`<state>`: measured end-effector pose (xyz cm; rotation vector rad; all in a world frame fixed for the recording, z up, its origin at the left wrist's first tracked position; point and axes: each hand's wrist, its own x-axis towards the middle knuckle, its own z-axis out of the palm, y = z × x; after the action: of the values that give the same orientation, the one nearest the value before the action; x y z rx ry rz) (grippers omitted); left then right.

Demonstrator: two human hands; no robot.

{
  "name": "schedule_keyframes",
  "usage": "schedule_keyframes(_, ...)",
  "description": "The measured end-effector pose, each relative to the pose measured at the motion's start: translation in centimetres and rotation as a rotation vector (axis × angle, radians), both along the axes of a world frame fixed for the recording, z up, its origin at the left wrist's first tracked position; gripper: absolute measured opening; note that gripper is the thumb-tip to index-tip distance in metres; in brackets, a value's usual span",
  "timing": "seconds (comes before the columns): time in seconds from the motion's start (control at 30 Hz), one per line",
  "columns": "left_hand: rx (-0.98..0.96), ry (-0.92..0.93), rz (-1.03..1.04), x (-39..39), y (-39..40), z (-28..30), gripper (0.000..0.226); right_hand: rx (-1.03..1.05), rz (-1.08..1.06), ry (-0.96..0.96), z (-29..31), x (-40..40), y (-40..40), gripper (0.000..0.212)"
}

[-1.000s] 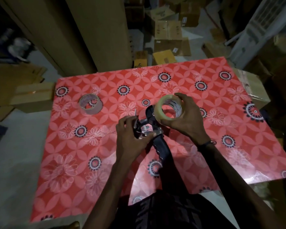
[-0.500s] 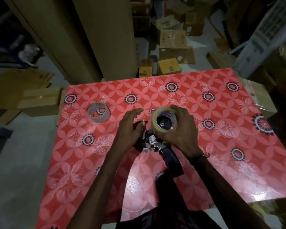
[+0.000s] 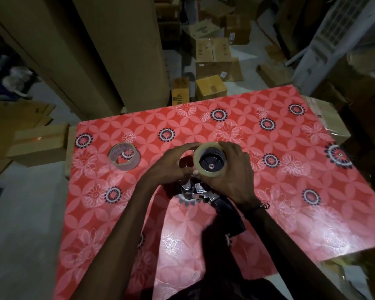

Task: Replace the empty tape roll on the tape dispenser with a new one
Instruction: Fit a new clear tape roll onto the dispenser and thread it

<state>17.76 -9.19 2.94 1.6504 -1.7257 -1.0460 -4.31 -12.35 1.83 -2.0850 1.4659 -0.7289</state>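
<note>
Red floral oilcloth covers the table [image 3: 268, 213] where a right hand [image 3: 232, 176] grips a new tape roll [image 3: 210, 161] seated on the tape dispenser [image 3: 204, 194]. The left hand [image 3: 171, 165] curls around the dispenser's front. An empty tape roll [image 3: 124, 156] lies well apart. No label is legible.
</note>
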Motion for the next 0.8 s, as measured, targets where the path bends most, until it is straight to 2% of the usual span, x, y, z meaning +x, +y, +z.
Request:
schedule_keyframes(0.1, -0.009, -0.015, -0.025, 0.5, -0.1, -0.2, 0.086, -0.015, 0.105, -0.021, 0.7, -0.6, -0.5, 0.087)
schedule_keyframes(0.17, -0.001, -0.002, -0.037, 0.6, -0.2, -0.1, 0.088, -0.003, 0.145, -0.107, 1.1, -1.2, -0.6, 0.081)
schedule_keyframes(0.23, 0.003, 0.009, -0.043, 0.6, -0.4, -0.2, 0.09, 0.041, 0.138, -0.174, 1.4, -1.8, -0.5, 0.086)
schedule_keyframes(0.43, 0.002, 0.006, -0.026, 0.3, -0.7, 0.1, 0.087, 0.126, 0.146, -0.22, 0.4, -3.0, -1.3, 0.097)
schedule_keyframes(0.63, 0.006, -0.023, 0.006, -0.1, -0.9, 0.2, 0.085, 0.166, 0.178, -0.257, 0.5, -3.7, -1.9, 0.094)
schedule_keyframes(0.8, 0.04, 0.009, 0.032, -0.4, -1.3, -0.2, 0.085, 0.214, 0.167, -0.288, -0.3, -4.3, -2.5, 0.1)
